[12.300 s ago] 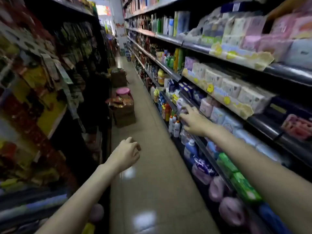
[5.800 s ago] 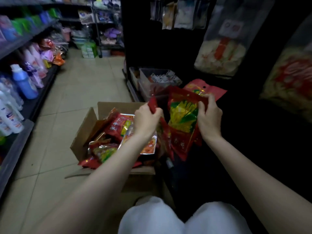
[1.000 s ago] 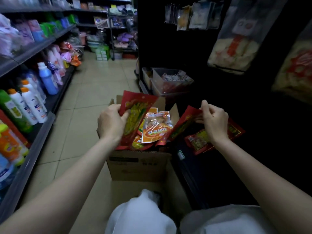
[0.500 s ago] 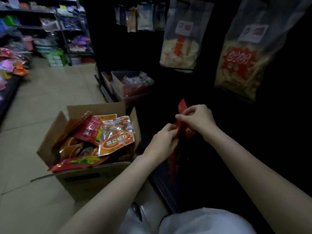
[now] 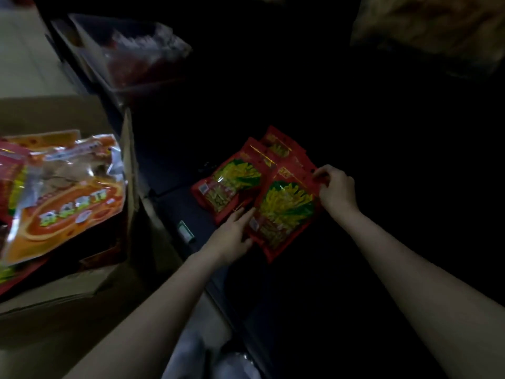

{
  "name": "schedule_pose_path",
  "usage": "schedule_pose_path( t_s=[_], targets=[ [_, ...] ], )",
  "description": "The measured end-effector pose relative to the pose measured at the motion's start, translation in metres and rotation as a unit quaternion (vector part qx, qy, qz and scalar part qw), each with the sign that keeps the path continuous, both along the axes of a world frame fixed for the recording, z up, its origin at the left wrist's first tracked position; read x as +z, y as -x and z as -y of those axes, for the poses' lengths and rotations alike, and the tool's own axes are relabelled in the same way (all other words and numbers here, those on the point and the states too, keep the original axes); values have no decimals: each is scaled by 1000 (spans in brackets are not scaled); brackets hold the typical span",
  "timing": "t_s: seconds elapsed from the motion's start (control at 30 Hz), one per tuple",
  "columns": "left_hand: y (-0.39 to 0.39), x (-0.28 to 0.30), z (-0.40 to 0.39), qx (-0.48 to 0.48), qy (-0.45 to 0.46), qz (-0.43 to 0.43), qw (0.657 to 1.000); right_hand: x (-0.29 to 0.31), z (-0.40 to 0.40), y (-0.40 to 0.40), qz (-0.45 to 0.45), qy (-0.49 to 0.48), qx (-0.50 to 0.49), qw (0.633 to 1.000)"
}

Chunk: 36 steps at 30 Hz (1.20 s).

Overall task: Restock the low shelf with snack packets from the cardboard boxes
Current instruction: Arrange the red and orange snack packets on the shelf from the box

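Nearest, our left hand [image 5: 232, 236] rests straight fingers on the lower edge of a red snack packet [image 5: 284, 212], yellow-green picture on its front, lying flat on the dark low shelf [image 5: 191, 212]. Our right hand [image 5: 336, 187] pinches its top corner. Two matching packets [image 5: 232, 181] lie beyond, overlapped. Left, the cardboard box [image 5: 82, 291] holds an orange packet [image 5: 68, 198].

No text is legible. The orange packet [image 5: 68, 198] in the cardboard box [image 5: 82, 291] carries large pale characters, blurred beyond reading. The red packets [image 5: 284, 212] right of the box show gold print, also unreadable.
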<state>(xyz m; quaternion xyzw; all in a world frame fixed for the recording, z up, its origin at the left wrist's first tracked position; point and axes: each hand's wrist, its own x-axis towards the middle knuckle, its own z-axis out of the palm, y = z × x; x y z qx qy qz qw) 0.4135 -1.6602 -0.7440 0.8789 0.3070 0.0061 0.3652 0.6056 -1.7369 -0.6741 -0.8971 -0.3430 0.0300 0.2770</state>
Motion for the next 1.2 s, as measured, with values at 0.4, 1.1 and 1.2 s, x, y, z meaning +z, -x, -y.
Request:
schedule_pose_path(
  t_s=[0.4, 1.1, 1.2],
  targets=[
    [-69, -79, 15, -64, 96, -77, 990, -39, 0, -49, 144, 125, 10, 982],
    [142, 122, 13, 234, -164, 278, 917, 68, -34, 136, 42, -18, 226, 973],
    [194, 132, -5, 314, -191, 239, 899, 93, -55, 184, 69, -44, 297, 951]
  ],
)
